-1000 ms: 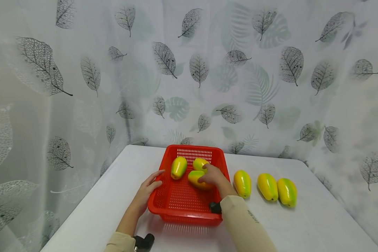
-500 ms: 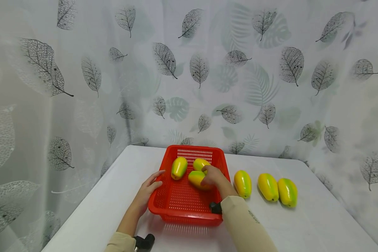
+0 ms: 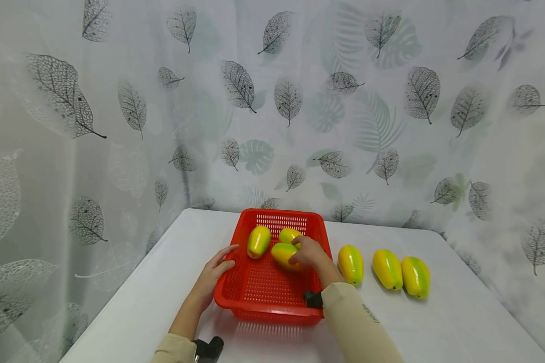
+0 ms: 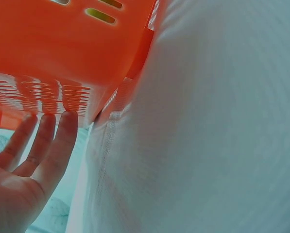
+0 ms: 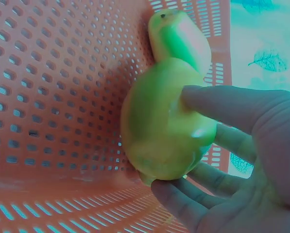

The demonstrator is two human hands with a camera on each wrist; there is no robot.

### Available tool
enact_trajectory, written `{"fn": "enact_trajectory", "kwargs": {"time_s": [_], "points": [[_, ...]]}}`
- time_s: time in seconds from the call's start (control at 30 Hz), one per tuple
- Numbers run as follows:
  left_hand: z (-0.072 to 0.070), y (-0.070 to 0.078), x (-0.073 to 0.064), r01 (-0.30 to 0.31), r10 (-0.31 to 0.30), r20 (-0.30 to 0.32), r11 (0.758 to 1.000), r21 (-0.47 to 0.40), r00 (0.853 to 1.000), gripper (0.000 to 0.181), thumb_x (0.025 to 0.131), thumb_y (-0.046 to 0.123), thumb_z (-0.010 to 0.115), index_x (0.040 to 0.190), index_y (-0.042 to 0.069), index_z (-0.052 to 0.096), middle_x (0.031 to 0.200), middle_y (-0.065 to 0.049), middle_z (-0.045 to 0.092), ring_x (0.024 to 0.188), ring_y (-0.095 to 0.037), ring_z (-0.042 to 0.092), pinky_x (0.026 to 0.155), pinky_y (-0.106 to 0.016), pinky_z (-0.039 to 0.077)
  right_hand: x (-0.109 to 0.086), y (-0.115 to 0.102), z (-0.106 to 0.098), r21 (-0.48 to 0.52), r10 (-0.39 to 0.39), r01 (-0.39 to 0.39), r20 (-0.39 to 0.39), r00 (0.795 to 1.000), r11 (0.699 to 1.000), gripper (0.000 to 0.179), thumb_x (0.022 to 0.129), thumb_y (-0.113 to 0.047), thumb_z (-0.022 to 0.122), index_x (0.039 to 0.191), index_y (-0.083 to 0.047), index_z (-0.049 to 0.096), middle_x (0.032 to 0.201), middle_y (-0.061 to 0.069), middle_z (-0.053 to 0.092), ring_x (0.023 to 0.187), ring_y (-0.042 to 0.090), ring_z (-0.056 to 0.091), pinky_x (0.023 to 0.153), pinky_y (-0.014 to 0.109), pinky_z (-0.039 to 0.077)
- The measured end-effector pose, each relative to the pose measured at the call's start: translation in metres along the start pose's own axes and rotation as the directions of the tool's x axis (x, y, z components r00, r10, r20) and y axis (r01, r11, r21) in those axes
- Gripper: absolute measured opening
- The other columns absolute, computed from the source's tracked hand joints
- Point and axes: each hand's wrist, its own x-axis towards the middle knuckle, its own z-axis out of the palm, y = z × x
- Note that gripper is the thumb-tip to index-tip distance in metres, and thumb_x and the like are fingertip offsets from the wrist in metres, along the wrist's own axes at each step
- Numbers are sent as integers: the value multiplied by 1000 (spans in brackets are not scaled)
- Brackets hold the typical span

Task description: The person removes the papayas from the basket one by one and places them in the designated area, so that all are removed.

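Note:
A red plastic basket [image 3: 268, 305] with perforated walls stands on the table, several yellow-green papayas inside. My right hand [image 3: 310, 253] reaches over its right side and grips the front papaya [image 3: 282, 253], thumb on one side and fingers round the other, as the right wrist view shows. Touching it behind is another papaya [image 5: 181, 41]; a third papaya [image 3: 259, 242] lies to the left. My left hand [image 3: 211, 275] rests against the basket's left side, thumb and index finger by the rim. In the left wrist view its fingertips [image 4: 69, 119] touch the outer wall, fingers nearly straight.
Right of the basket three more papayas lie on the white table [image 3: 454, 307]: one papaya [image 3: 350, 265] near the basket, a middle papaya [image 3: 387, 269] and a right papaya [image 3: 415, 277] side by side. A leaf-patterned curtain [image 3: 272, 101] hangs behind and at both sides.
The front papaya has shifted slightly up and away with my right hand. My left hand and the basket look the same.

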Motion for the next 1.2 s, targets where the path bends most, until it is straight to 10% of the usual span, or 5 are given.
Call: {"fn": "enact_trajectory", "kwargs": {"time_s": [1.2], "points": [[1,1,-1,-2,2,-1,1000,7,1000,49,105,21,51,153,22,48,157,-18,46,134,-42,54,97,-45,60,-20,-19,-37,33,-133,139,-146,980,990,60,88,-21,78,142,-6,58,133,19,66,116,34,62,101,51,53]]}}
